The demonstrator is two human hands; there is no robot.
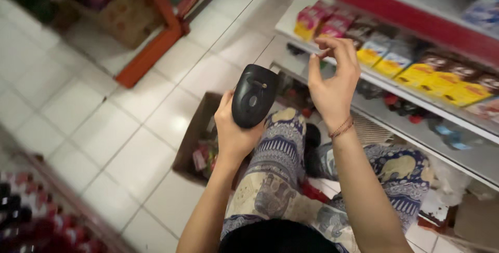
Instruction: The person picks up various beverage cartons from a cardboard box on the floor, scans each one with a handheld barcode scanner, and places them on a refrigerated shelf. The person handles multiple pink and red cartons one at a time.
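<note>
- A view from above of a person crouching in a shop aisle on a white tiled floor [104, 128], knees in patterned trousers [275, 164].
- The left hand [234, 133] is wrapped around the handle of a black scanner [253, 96], gripping it upright in front of the knees, head uppermost.
- The right hand [332, 79] is raised just right of the scanner, not touching it; its fingers are loosely curled and apart, holding nothing. A thin bracelet [342, 127] sits at the wrist.
- Past the right hand, a shelf [416, 107] carries rows of small pink and yellow packets [442, 84].
- An open cardboard box [195, 138] of goods stands on the floor below the left hand.
- An orange rack [156, 40] stands at upper left.
</note>
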